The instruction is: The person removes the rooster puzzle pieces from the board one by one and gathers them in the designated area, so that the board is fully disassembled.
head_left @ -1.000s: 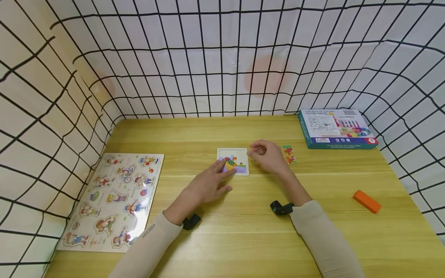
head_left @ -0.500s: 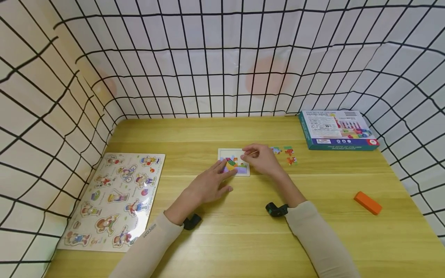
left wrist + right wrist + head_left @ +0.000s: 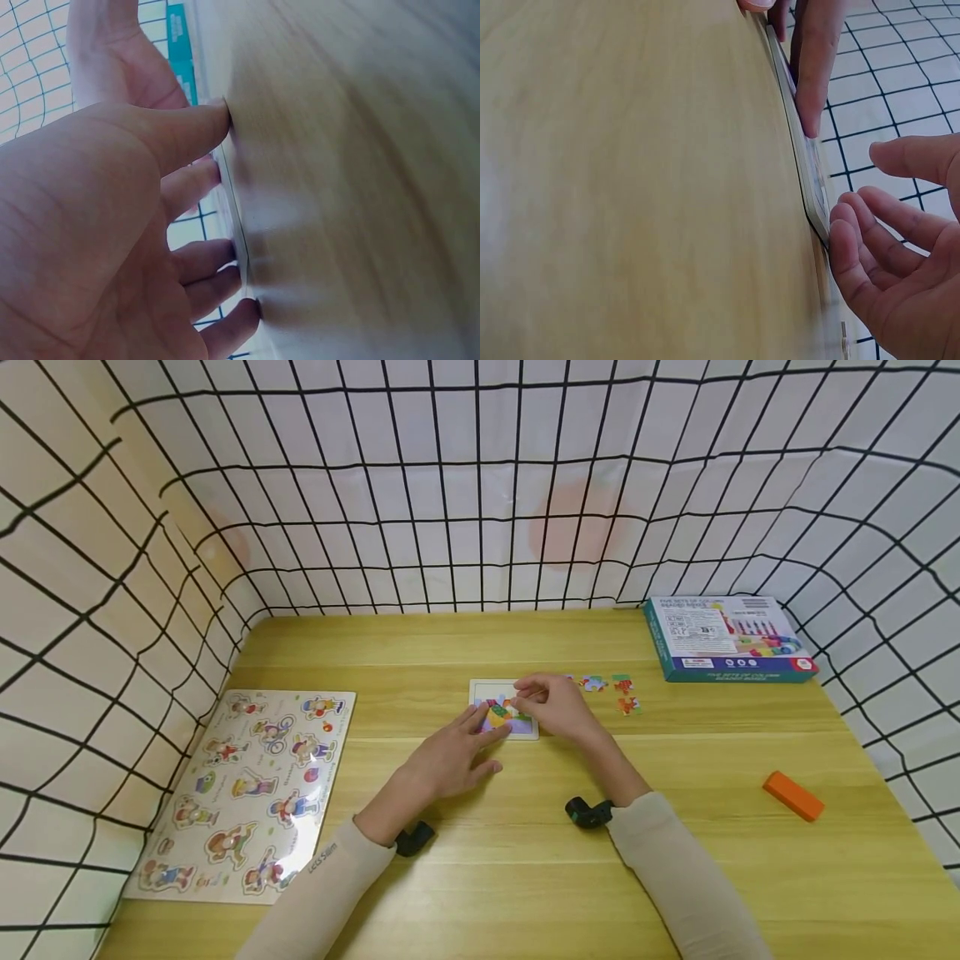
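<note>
A small square puzzle board (image 3: 486,683) with a colourful, partly filled picture lies mid-table. My left hand (image 3: 450,756) rests on its lower left part, fingers spread; in the left wrist view the left hand's fingertips (image 3: 247,307) touch along the board edge. My right hand (image 3: 558,703) is over the board's right side, fingers bent. In the right wrist view the right thumb (image 3: 900,156) and fingertips stand apart; whether a puzzle piece is pinched there cannot be made out. Loose puzzle pieces (image 3: 624,683) lie right of the board, one partly behind the right hand.
A large picture board (image 3: 247,785) of cartoon children lies at the left, partly under the left sleeve. At the back right is a flat toy box (image 3: 731,639). An orange block (image 3: 792,796) lies right. Black-gridded white walls (image 3: 480,485) enclose the table.
My right hand has moved left, from the board's right edge onto its right part, uncovering more loose puzzle pieces. The left hand has stayed on the board.
</note>
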A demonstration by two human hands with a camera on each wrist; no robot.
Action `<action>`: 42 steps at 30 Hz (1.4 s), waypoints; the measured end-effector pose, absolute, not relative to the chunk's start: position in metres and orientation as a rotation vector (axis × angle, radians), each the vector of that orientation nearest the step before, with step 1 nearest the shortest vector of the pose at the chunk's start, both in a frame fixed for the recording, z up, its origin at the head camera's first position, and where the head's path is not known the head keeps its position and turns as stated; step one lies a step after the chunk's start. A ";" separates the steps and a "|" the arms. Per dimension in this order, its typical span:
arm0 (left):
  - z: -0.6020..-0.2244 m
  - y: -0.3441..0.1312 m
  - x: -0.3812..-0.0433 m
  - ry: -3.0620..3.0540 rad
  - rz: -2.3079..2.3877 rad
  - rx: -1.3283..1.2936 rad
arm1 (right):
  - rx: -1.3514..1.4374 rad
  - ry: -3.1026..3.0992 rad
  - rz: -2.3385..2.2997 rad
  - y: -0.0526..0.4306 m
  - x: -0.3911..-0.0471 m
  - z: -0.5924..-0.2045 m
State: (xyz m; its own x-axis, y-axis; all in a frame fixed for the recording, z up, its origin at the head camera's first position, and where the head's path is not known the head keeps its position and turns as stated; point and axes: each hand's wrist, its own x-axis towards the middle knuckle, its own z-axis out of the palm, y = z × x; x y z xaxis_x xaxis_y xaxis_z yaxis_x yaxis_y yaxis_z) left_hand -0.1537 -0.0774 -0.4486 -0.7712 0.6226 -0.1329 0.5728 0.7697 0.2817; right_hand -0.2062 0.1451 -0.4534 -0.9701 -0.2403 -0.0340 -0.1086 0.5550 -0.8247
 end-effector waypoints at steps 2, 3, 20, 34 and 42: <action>-0.449 -0.077 -0.154 2.746 0.337 0.944 | -0.297 2.640 -1.379 0.144 -0.206 -0.453; -0.449 -0.077 -0.154 2.746 0.339 0.948 | -0.298 2.639 -1.374 0.144 -0.206 -0.453; -0.444 -0.077 -0.158 2.734 0.339 0.918 | -0.331 2.660 -1.262 0.136 -0.207 -0.454; -0.443 -0.074 -0.156 2.728 0.367 0.905 | -0.355 2.664 -1.184 0.134 -0.205 -0.452; -0.444 -0.075 -0.155 2.722 0.379 0.898 | -0.363 2.683 -1.140 0.132 -0.202 -0.450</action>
